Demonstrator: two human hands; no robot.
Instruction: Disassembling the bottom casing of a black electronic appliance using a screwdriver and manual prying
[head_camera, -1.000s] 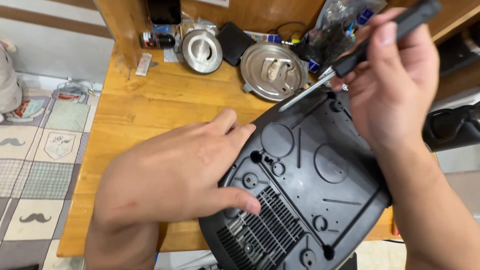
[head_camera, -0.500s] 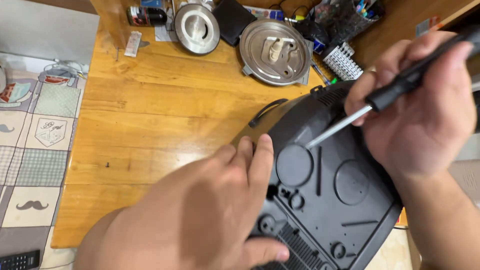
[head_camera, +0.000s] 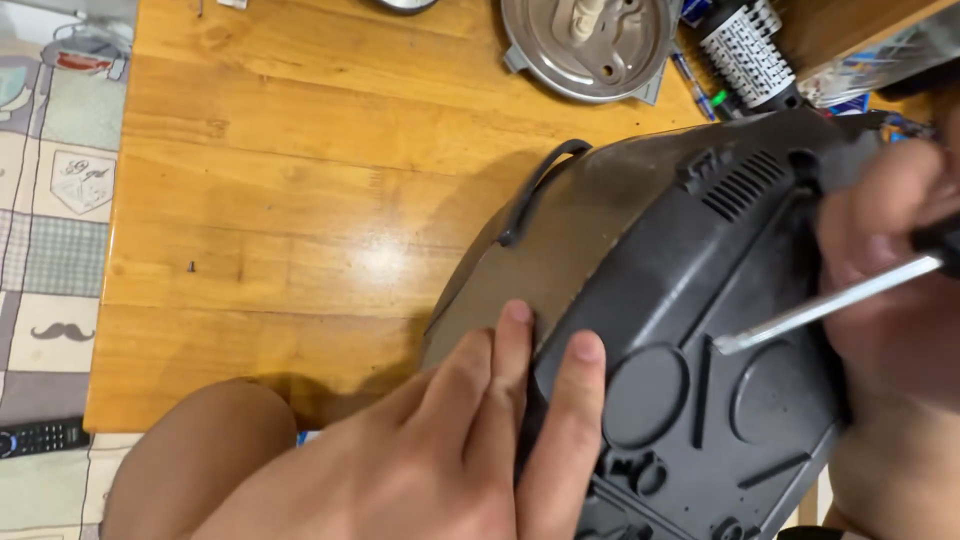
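Two hands work an upturned appliance on the wooden worktop (head_camera: 280, 200). The view has closed in since a moment ago, and the left hand (head_camera: 440, 450) has slid from the flat base to the seam, its fingers spread flat and pressing where grey shell meets base. The appliance (head_camera: 660, 330), matt black ribbed plastic with round recesses and vent slots, lies tilted on glossy planks. The right hand (head_camera: 890, 270) is clamped on a screwdriver (head_camera: 820, 305), whose steel tip now rests beside a raised rib, so the base looks steadied for unscrewing.
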